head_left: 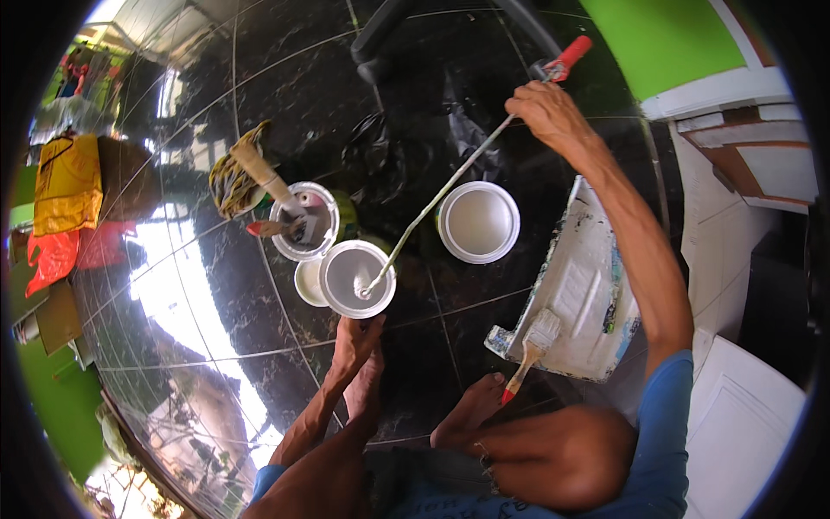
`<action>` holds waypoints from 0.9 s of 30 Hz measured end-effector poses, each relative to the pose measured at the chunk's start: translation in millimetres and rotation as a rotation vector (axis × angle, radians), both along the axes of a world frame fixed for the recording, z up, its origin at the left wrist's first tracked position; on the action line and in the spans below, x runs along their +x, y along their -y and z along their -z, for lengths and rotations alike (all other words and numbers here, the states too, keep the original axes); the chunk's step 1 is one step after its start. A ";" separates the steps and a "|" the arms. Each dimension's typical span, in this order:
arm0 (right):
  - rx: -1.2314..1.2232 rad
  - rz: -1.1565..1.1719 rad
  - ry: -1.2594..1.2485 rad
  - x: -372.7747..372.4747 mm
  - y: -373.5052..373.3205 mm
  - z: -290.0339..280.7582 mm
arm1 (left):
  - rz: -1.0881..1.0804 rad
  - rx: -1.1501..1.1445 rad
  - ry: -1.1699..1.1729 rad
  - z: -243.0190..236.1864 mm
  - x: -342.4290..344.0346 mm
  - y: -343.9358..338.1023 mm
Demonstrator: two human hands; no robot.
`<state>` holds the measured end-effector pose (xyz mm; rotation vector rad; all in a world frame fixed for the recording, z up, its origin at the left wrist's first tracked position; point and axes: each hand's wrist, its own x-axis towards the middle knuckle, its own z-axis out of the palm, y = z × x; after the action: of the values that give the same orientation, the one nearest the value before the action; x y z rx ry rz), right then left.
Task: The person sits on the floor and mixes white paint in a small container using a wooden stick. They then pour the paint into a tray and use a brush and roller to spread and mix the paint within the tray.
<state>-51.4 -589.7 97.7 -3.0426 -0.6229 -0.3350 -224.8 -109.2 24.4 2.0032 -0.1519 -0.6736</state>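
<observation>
My left hand [356,344] grips the near side of a white-rimmed paint bucket [353,314] with pale paint in it; part of the fingers is hidden by the bucket. My right hand [552,112] is raised at the upper right, closed around a long-handled paint roller [445,192] near its red handle. Its thin, paint-coated rod slants down to the left, and its whitish lower end rests inside the bucket. Just behind stands another paint bucket [281,246], holding a wide wooden-handled brush [264,176] and a smaller red-tipped brush [270,228].
A white container [478,259] stands right of the buckets. A paint-stained tray [584,285] lies beside my right arm, with a paintbrush [533,344] across its near end. A round lid [308,284], a striped cloth [226,183] and black plastic bags [373,151] lie on dark tiles. Chair legs [376,39] stand beyond.
</observation>
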 end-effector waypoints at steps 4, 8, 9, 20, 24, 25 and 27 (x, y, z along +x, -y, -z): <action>-0.009 0.065 0.033 -2.8 -10.2 -9.5 | -0.024 -0.018 0.019 8.9 -3.4 -5.9; 0.055 0.064 -0.041 16.6 -8.0 -11.2 | -0.070 -0.043 -0.053 -5.3 -1.0 7.8; 0.048 0.052 -0.022 20.1 -12.8 -8.6 | -0.066 -0.032 -0.055 -3.6 -1.3 7.0; 0.084 0.189 0.287 -30.7 -12.0 -35.5 | 0.070 0.033 0.200 -13.7 -13.6 5.4; 0.358 0.437 0.111 -137.8 -1.7 -108.4 | 0.250 0.013 0.382 -37.6 -22.6 11.1; 0.404 0.513 0.102 -175.4 0.9 -114.7 | 0.257 -0.021 0.229 -48.1 -25.6 12.7; 0.471 0.691 0.046 -244.5 -7.3 -110.4 | 0.380 -0.043 0.173 -74.8 -21.1 15.3</action>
<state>-295.9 -582.3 208.1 -2.6761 0.4743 -0.4726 -245.9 -124.5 99.2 2.0077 -0.6576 -0.7236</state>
